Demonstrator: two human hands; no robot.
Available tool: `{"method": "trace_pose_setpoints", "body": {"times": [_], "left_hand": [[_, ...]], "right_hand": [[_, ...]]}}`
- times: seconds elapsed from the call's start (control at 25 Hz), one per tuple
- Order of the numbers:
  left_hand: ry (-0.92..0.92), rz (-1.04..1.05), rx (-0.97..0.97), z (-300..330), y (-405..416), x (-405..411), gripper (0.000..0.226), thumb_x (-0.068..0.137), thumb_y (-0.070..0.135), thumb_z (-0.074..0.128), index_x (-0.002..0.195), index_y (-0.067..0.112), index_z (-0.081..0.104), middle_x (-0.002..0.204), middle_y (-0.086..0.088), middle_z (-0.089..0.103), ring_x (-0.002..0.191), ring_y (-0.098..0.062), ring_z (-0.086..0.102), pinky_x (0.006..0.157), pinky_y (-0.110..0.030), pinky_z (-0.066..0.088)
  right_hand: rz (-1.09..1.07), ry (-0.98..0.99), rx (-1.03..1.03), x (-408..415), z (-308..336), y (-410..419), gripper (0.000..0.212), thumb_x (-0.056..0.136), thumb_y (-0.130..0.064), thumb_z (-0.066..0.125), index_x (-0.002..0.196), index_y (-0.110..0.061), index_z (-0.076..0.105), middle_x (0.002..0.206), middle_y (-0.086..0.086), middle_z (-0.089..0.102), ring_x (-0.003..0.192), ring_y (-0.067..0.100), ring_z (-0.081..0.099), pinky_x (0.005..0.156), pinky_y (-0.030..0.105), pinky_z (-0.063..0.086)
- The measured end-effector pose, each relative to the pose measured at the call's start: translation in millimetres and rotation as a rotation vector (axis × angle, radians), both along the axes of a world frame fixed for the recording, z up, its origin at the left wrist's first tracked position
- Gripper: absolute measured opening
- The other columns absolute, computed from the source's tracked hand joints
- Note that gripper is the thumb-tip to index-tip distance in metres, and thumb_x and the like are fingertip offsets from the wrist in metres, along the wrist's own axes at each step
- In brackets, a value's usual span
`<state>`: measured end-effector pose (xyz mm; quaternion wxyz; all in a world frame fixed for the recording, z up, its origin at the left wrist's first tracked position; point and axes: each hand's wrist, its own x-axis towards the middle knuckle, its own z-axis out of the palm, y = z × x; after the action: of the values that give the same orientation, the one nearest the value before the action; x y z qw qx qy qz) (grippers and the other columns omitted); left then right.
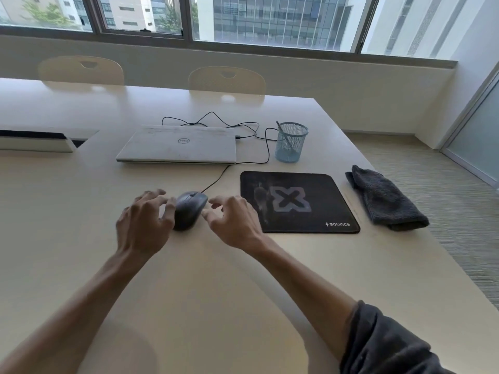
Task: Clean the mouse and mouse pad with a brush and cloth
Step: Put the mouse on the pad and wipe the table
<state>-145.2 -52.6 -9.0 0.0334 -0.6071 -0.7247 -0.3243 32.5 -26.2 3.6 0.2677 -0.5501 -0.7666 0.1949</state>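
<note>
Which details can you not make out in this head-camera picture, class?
- Head view: the thin grey stick in the blue mesh cup; its lower end is veiled by mesh, so brush or pen is unclear.
- The black wired mouse: its left side is hidden by the left hand.
- The right hand: contact with the mouse is unclear.
- The folded dark grey cloth: its underside is hidden.

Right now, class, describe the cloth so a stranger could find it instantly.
Start at the black mouse pad on the table. Just right of it, near the table's edge, lies the cloth: dark grey, folded, the only soft fabric item there.
</note>
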Motion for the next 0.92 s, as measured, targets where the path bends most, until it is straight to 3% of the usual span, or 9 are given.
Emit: {"method": "trace_pose_setpoints", "body": {"times": [0.2,0.32,0.48,0.6,0.8,0.92], "left_hand": [[-0.055,-0.005,-0.033,-4,2,-4,0.024,0.095,0.021,0.052,0.096,0.010,0.074,0.118,-0.001,0.067,0.108,-0.030,0.060,0.089,-0.039,0.043],[-0.092,-0.067,-0.002,-9,5,-5,0.021,0.093,0.015,0.054,0.091,0.007,0.074,0.112,-0.002,0.069,0.106,-0.027,0.060,0.086,-0.036,0.044],[-0.161,-0.148,0.026,-12,8,4,0.027,0.094,0.022,0.048,0.097,0.011,0.072,0.111,0.002,0.069,0.118,-0.020,0.054,0.083,-0.034,0.046],[-0.170,-0.218,0.080,-5,10,22,0.024,0.096,0.017,0.049,0.099,0.008,0.072,0.112,0.005,0.069,0.123,-0.016,0.050,0.084,-0.033,0.045],[-0.157,-0.387,0.105,4,27,72,0.032,0.092,0.027,0.046,0.098,0.008,0.071,0.112,0.005,0.067,0.115,-0.012,0.050,0.087,-0.033,0.048],[-0.135,-0.468,0.024,2,42,109,0.038,0.089,0.034,0.047,0.094,0.007,0.073,0.113,0.003,0.067,0.119,-0.017,0.050,0.093,-0.035,0.047]], "right_hand": [[-0.055,0.085,-0.104,-21,-4,-1,0.037,0.090,-0.040,0.061,0.119,-0.021,0.072,0.110,0.005,0.075,0.101,0.029,0.068,0.081,0.031,0.051],[-0.052,0.160,-0.107,-24,-4,-2,0.034,0.089,-0.035,0.064,0.117,-0.019,0.074,0.104,0.007,0.077,0.098,0.028,0.070,0.087,0.038,0.056],[-0.077,0.230,-0.095,-15,2,-3,0.042,0.088,-0.031,0.068,0.127,-0.014,0.069,0.111,0.013,0.076,0.105,0.030,0.069,0.096,0.039,0.053],[-0.110,0.236,-0.044,4,13,-1,0.043,0.089,-0.030,0.068,0.130,-0.015,0.068,0.110,0.013,0.076,0.103,0.027,0.070,0.097,0.032,0.052],[-0.215,0.235,0.043,56,29,13,0.026,0.090,-0.030,0.066,0.111,-0.019,0.078,0.101,0.005,0.078,0.098,0.025,0.069,0.090,0.033,0.052],[-0.289,0.190,0.011,94,27,26,0.020,0.088,-0.032,0.062,0.092,-0.020,0.078,0.084,0.003,0.077,0.088,0.028,0.068,0.080,0.032,0.051]]}}
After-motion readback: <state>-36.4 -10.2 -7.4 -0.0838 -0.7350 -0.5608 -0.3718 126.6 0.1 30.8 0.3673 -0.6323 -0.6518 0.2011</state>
